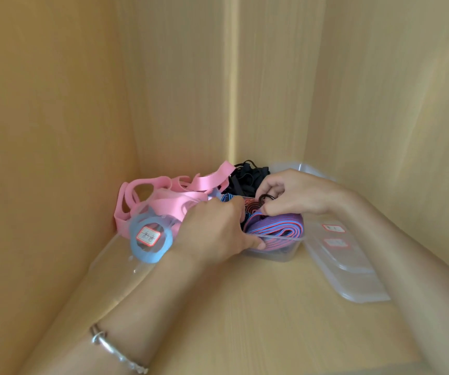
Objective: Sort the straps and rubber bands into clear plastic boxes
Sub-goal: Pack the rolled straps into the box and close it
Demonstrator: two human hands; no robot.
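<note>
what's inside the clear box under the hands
Folded purple-and-red striped straps fill the clear box. The right hand pinches a small dark rubber band above them. The left hand, gripping the rim, covers the box's left part, so whatever lies there is hidden.

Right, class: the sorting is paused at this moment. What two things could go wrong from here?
1. The right hand pinches a small dark rubber band above the clear box of striped straps. If it drops there, it may get mixed in with them.
2. The left hand grips the box rim beside the loose heap of pink straps. Shifting the box might snag and drag them.
</note>
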